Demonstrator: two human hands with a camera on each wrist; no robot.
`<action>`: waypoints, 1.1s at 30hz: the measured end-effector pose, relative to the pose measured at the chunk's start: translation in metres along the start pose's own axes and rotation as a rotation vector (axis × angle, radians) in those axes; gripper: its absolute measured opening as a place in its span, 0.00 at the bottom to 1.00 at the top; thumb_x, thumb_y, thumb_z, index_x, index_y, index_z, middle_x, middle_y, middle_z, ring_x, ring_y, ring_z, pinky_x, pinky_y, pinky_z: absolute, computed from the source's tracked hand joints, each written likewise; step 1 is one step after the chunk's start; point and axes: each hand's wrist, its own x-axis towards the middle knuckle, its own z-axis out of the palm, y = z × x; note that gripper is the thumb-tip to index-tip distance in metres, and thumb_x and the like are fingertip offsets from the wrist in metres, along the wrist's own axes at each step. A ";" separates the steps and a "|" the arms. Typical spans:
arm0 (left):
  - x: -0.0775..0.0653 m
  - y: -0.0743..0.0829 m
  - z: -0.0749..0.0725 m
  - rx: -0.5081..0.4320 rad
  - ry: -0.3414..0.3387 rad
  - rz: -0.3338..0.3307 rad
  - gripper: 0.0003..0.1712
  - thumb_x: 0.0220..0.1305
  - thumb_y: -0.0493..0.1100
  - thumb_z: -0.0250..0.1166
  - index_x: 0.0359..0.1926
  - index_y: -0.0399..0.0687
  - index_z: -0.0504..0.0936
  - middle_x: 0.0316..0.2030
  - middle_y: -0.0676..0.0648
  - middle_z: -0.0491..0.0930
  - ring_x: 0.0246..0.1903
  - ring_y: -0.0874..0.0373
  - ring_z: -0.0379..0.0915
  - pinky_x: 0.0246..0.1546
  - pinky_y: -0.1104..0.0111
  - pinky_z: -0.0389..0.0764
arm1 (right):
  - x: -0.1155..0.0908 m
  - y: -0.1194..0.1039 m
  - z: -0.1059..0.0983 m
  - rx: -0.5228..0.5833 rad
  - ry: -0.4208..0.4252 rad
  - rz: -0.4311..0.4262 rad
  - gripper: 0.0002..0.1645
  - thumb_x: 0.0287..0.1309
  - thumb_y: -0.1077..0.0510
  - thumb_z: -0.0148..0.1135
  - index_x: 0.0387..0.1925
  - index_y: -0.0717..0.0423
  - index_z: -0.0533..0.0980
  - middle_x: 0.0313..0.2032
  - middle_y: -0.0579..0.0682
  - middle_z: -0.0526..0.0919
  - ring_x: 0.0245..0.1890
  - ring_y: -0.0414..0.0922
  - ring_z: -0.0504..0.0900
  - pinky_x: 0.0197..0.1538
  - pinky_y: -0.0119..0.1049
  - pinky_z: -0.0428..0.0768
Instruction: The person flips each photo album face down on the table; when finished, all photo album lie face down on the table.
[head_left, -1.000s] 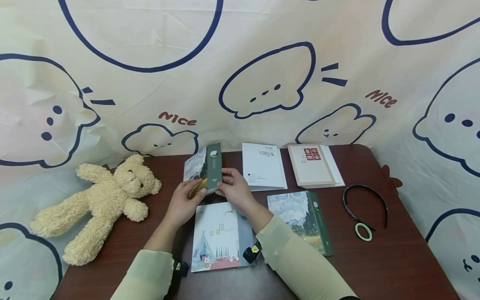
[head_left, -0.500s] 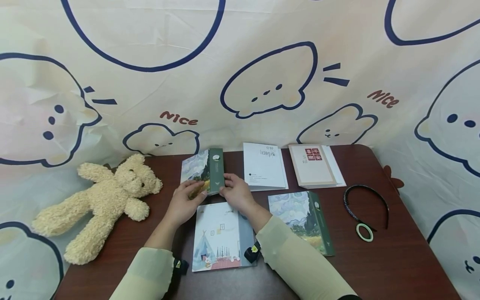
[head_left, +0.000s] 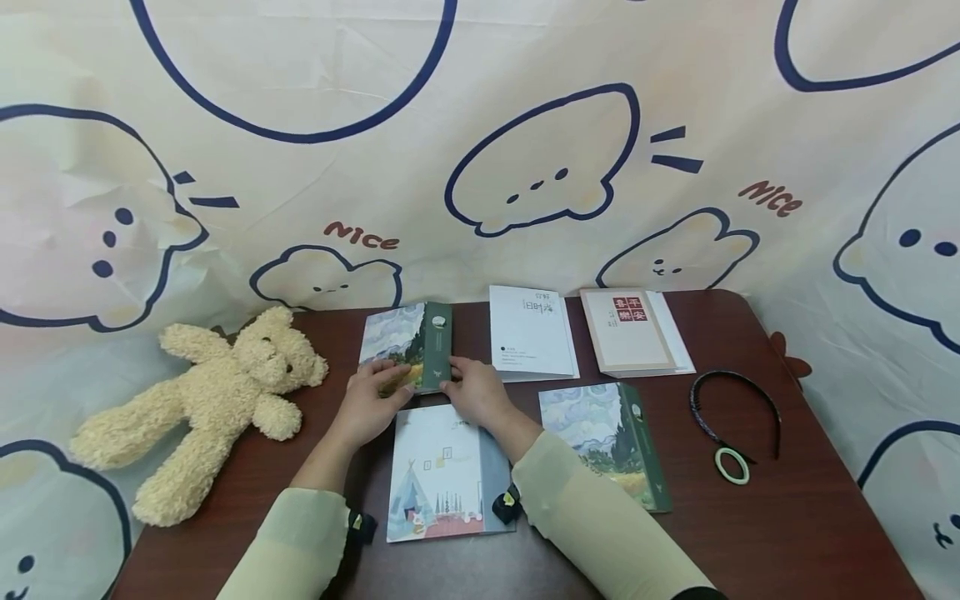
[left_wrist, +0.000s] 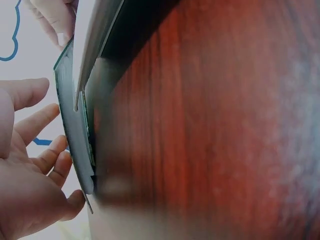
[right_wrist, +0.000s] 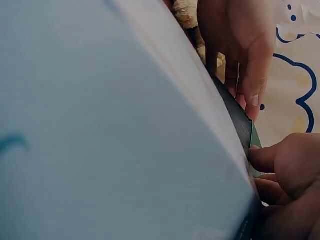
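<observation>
A book (head_left: 397, 337) with a landscape painting and a green strip on its cover lies at the table's back left. My left hand (head_left: 371, 404) rests fingertips on its cover, thumb by the near edge; in the left wrist view those fingers (left_wrist: 42, 162) are spread and the thumb is off the cover. My right hand (head_left: 480, 392) grips the near right corner, fingers on the green side; the right wrist view has its thumb (right_wrist: 262, 160) against that corner. Nearer me lies a white book (head_left: 431, 475) with a tent drawing.
A plush bear (head_left: 225, 404) lies left. At the back stand a white booklet (head_left: 528, 333) and a beige booklet (head_left: 626, 329). A matching landscape book (head_left: 600, 442) lies right of the hands, beside a black headband (head_left: 697, 408) and green ring (head_left: 731, 465). A printed cloth (head_left: 420, 192) hangs behind.
Both hands have lowered the landscape book; its raised far side has come down toward the table and it has shifted slightly nearer. Fingers stay at its near edge and cover.
</observation>
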 end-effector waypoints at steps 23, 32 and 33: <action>0.001 0.009 -0.002 0.031 -0.098 -0.034 0.33 0.73 0.52 0.65 0.74 0.48 0.73 0.76 0.39 0.58 0.75 0.34 0.45 0.67 0.32 0.59 | -0.008 0.014 0.002 0.032 0.041 -0.026 0.30 0.71 0.54 0.65 0.70 0.58 0.73 0.59 0.50 0.85 0.51 0.44 0.87 0.51 0.37 0.85; -0.002 0.022 -0.005 0.020 -0.093 0.015 0.32 0.72 0.51 0.64 0.74 0.50 0.73 0.75 0.37 0.62 0.75 0.31 0.48 0.68 0.30 0.58 | -0.017 0.017 -0.005 0.073 0.050 -0.088 0.31 0.71 0.54 0.65 0.70 0.59 0.72 0.60 0.51 0.84 0.49 0.42 0.87 0.48 0.37 0.85; -0.002 0.023 -0.004 0.014 -0.092 0.021 0.32 0.72 0.51 0.64 0.74 0.50 0.72 0.75 0.37 0.62 0.75 0.31 0.48 0.68 0.30 0.57 | -0.017 0.018 -0.006 0.079 0.050 -0.091 0.31 0.71 0.54 0.65 0.71 0.59 0.72 0.60 0.50 0.84 0.49 0.42 0.87 0.48 0.37 0.85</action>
